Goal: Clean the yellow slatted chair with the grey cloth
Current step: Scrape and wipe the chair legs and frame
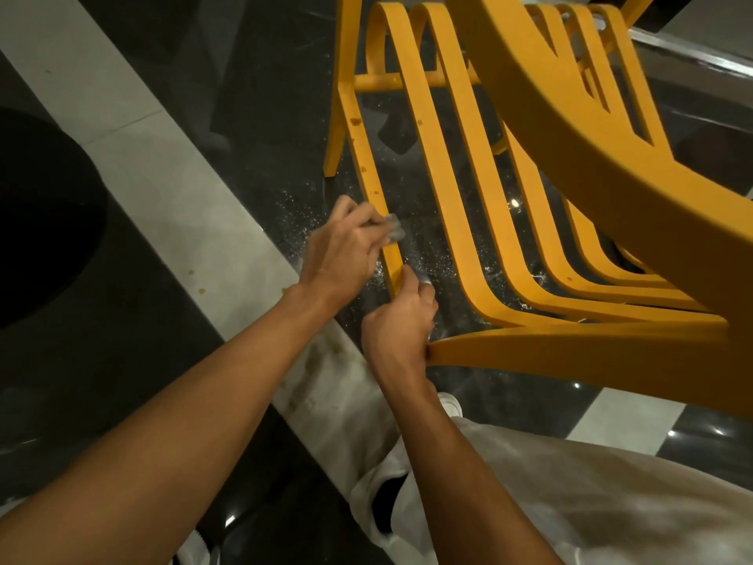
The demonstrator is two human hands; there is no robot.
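Observation:
The yellow slatted chair (460,165) fills the upper right, its curved slats running from the top down to a crossbar near the middle right. My left hand (342,248) pinches a small grey cloth (394,230) against the leftmost slat, low on its length. Just below, my right hand (397,324) grips the same slat where it meets the frame's corner. Brown spots dot that slat above the cloth.
The floor is glossy black tile (260,99) with pale grey strips (171,189), speckled with white droplets under the chair. A dark round shape (36,214) sits at the left edge. My light trousers (570,495) and a white shoe (450,403) are at the bottom right.

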